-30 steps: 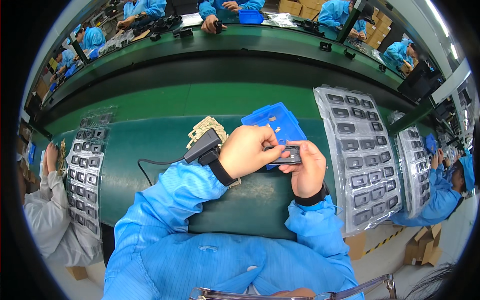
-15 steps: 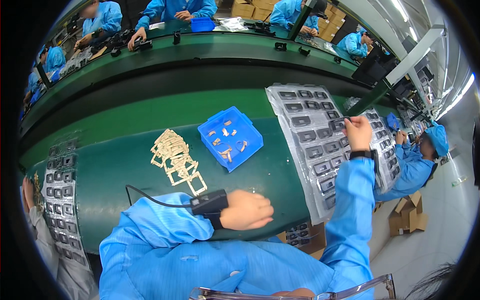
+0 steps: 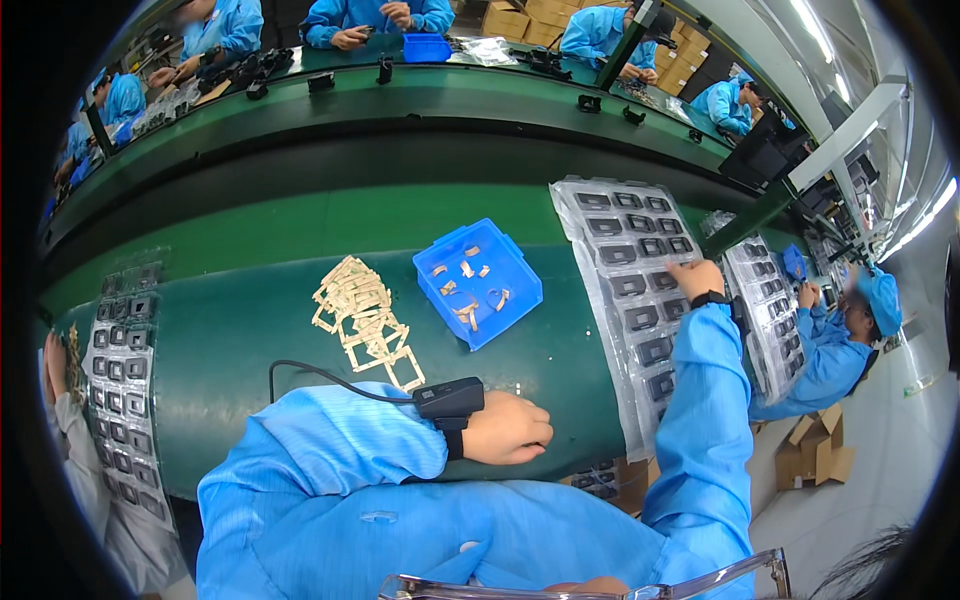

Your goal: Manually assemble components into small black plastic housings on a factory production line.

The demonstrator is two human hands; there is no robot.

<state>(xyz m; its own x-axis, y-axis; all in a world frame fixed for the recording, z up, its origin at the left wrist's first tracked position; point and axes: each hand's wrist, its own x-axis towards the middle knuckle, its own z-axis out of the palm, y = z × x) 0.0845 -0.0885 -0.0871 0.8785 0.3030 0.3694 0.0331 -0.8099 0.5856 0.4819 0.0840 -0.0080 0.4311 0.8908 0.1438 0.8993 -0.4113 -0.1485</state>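
The left hand (image 3: 507, 430) rests on the green worktop (image 3: 230, 350), fingers curled, its grip hidden. Beyond lie pale frames (image 3: 365, 320) and a blue bin (image 3: 520, 303). Rightward, the right hand (image 3: 697, 280) reaches over a clear tray (image 3: 607, 340) of black frames (image 3: 641, 318); whether it pinches one, I cannot tell.

That worker's sleeves (image 3: 325, 435) are light blue, finely striped; the bin (image 3: 508, 318) deeper blue, frames (image 3: 356, 290) left of it cream, tabletop (image 3: 240, 330) dark green, parts (image 3: 641, 318) over right black.
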